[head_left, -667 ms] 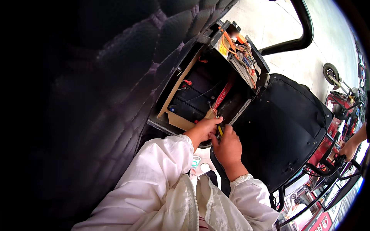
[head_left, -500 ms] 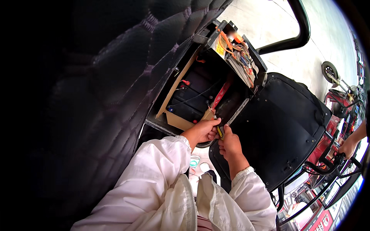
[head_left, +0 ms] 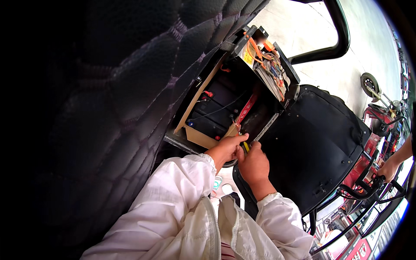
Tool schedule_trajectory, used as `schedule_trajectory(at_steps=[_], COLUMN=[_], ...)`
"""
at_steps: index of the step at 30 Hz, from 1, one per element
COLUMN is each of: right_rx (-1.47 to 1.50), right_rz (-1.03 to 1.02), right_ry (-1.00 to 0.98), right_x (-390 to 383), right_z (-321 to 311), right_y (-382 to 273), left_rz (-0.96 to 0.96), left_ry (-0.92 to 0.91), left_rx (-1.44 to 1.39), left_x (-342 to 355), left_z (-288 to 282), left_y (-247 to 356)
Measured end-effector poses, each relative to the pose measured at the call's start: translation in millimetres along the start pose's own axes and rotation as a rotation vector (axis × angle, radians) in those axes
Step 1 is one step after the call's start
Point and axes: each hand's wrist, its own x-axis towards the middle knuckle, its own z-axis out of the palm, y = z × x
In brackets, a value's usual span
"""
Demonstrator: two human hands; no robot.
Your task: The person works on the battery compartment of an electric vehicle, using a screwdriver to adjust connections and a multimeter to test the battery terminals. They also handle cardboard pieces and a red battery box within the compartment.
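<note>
My right hand is closed round a small tool with a yellow and black handle; its working end is hidden, so its exact kind does not show. Close against it, my left hand is closed with thumb and fingers together, and whatever it pinches is too small to make out. Both hands are at the near edge of an open black compartment. Inside lie black batteries with red and blue terminals. A red strap runs down toward my left hand, with thin wire ends beside it.
Cardboard lines the compartment. Tangled wires fill a box at its far end. A quilted black seat rises on the left, a black padded panel on the right. Another person's hand is on a handlebar at far right.
My right hand has turned and shifted slightly left, against my left hand, covering more of the yellow tool. My left hand stays nearly where it was.
</note>
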Motion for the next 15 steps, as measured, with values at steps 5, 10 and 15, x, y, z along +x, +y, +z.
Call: schedule_trajectory(at_steps=[5, 10, 15], right_rx=[0.523, 0.162, -0.331], right_rz=[0.5, 0.256, -0.245], right_ry=[-0.281, -0.039, -0.122], right_x=[14.3, 0.7, 10.7], right_z=[-25.2, -14.2, -20.6], right_y=[-13.8, -14.2, 0.8], left_rz=[-0.147, -0.094, -0.207], left_ry=[-0.081, 0.011, -0.036], left_rx=[-0.119, 0.005, -0.139], left_x=[-3.5, -4.6, 5.4], left_z=[-5.2, -2.4, -8.1], left_y=[12.8, 10.4, 4.2])
